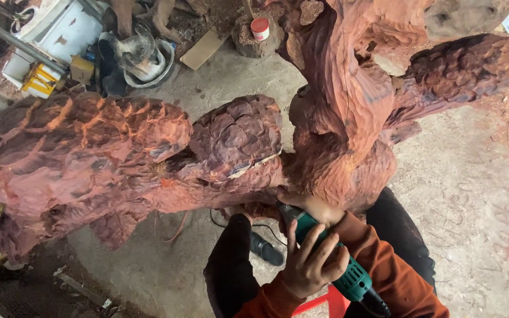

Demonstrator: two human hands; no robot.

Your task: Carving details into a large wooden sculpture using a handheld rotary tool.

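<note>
A big reddish carved tree-root sculpture [119, 153] spreads across the view, with scaly cut surfaces and a tall trunk [349, 88]. A green power carving tool [351, 280] points up-left under the wood where trunk and left branch meet. My left hand [310, 265] wraps around the tool's body, thumb lying along it. My right hand [316, 206] grips the tool's front end right against the wood, its fingers partly hidden under the carving. Both arms wear orange sleeves.
My knees in black trousers [231, 265] and a dark shoe [266, 250] are below, over a red stool [331, 303]. A cord [260, 227] trails on the concrete floor. Tools, a white container [66, 32] and a red-lidded can [260, 27] clutter the far side.
</note>
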